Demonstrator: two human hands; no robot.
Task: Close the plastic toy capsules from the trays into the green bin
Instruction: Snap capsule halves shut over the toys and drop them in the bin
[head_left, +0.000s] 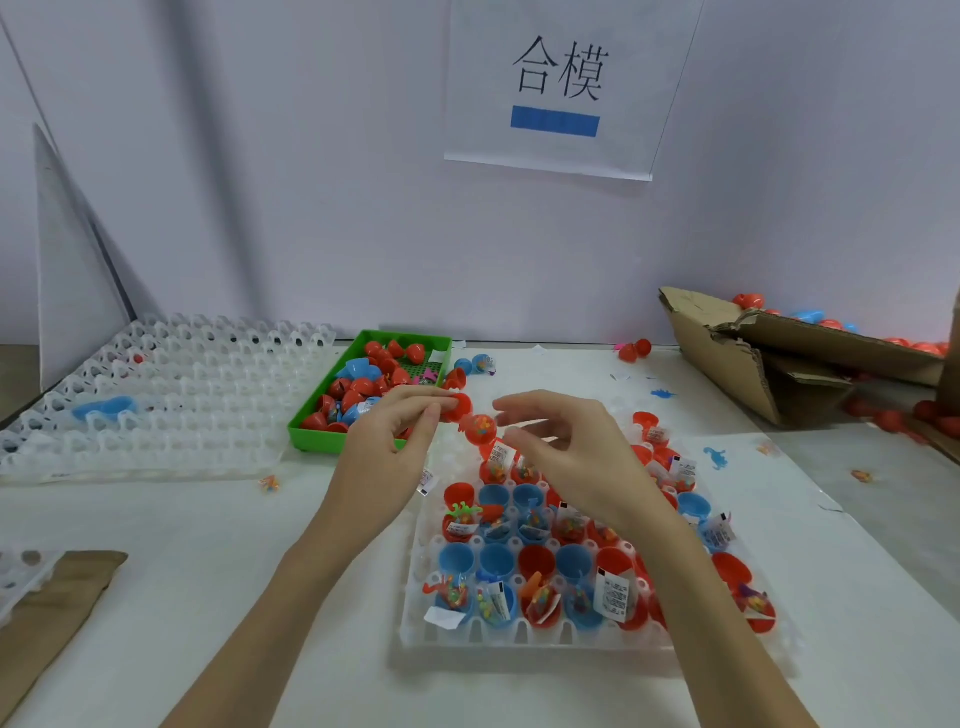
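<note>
My left hand (395, 431) pinched the empty half of a red capsule (470, 415) above the near edge of the green bin (311, 431); the filled half hung open toward my right hand (561, 441), whose fingers were loosely spread and held nothing; to do this well, I judged, the right grip needed to cup the filled half, line up the rims squarely, then press; the tray (519, 636) on the surface held more open capsules.

White paper sign (563, 88) on back wall reads "合模" in large black characters; blue bar under it, no legible text. Small paper slips (613, 597) in tray capsules carry QR-like codes, unreadable.
</note>
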